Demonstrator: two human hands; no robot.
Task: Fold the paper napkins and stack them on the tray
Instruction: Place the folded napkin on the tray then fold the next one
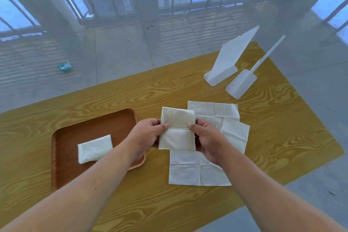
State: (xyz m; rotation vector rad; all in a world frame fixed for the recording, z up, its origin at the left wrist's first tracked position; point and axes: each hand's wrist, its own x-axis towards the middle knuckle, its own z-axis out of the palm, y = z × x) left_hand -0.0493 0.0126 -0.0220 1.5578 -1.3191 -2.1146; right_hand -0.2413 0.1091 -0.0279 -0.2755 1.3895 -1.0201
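Both hands hold one white paper napkin above the table, a crease running across its middle. My left hand pinches its left edge and my right hand pinches its right edge. A brown wooden tray lies to the left, with one folded napkin resting in it. Unfolded napkins lie flat in an overlapping pile on the table under and to the right of my hands, another sheet among them.
The yellow wood-grain table has a white napkin holder and a white plastic stand at its far right. Tiled floor and a railing lie beyond. A small green wrapper lies on the floor.
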